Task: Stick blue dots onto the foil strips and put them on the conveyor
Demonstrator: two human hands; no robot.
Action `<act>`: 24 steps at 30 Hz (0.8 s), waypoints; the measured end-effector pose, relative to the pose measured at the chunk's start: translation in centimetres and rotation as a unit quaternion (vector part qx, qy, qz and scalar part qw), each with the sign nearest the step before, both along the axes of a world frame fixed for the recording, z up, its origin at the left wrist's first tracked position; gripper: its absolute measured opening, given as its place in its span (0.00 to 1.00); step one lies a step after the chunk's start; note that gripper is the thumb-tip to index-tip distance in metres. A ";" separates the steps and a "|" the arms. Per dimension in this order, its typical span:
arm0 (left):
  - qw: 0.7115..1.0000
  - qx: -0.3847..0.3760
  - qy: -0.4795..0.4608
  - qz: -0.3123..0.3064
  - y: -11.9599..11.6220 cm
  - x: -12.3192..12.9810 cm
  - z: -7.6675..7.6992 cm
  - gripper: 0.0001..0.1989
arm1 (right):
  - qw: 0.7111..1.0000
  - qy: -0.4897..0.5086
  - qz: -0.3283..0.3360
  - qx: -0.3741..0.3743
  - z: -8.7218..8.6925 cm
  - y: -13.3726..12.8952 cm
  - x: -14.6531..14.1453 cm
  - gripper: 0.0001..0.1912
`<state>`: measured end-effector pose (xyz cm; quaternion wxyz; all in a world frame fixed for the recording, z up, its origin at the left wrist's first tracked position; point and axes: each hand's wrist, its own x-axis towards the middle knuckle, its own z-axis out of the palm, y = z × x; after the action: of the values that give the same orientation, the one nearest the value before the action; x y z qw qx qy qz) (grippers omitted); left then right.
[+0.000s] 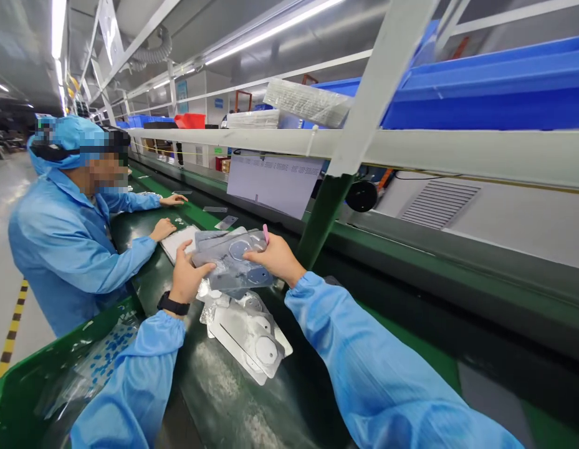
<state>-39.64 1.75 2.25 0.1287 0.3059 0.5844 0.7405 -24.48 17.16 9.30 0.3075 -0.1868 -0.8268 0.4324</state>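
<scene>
Between both hands I hold a clear plastic sheet (228, 259) with round cut-outs, raised just over the bench. My left hand (187, 274), with a black band at the wrist, grips its left edge between thumb and fingers. My right hand (276, 257) pinches the right end, where a small pink tab (265, 233) sticks up by the fingers. Below lies a pile of white and silvery flat parts (252, 333) with round discs on them, some in crinkled clear film. Whether the sheet is one layer or several I cannot tell.
A co-worker in blue (78, 231) works at the left beside a white pad (177, 242). A green bin (18, 386) with bagged blue bits stands at lower left. A slanted post (326, 215) rises beyond my right hand. Blue crates (495, 84) fill the shelf above.
</scene>
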 end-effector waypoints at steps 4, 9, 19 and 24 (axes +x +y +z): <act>0.996 0.048 0.071 0.009 -0.9 0.8 2.6 0.40 | 0.998 0.051 0.010 0.035 1.9 -1.2 1.6 0.14; 0.981 0.110 0.160 0.017 -2.2 3.9 5.4 0.35 | 0.992 0.115 0.022 0.036 3.5 -2.8 5.7 0.17; 0.952 0.135 0.273 -0.022 0.0 7.4 7.5 0.32 | 0.978 0.171 -0.066 0.100 3.8 -2.8 12.9 0.23; 0.961 -0.014 0.273 -0.032 2.7 8.0 3.3 0.27 | 0.983 0.099 -0.152 0.015 -1.5 -1.6 13.4 0.20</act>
<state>-31.66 4.41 5.59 -0.0080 0.5130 0.5973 0.6165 -11.09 15.52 7.78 0.4526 -0.2614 -0.7609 0.3844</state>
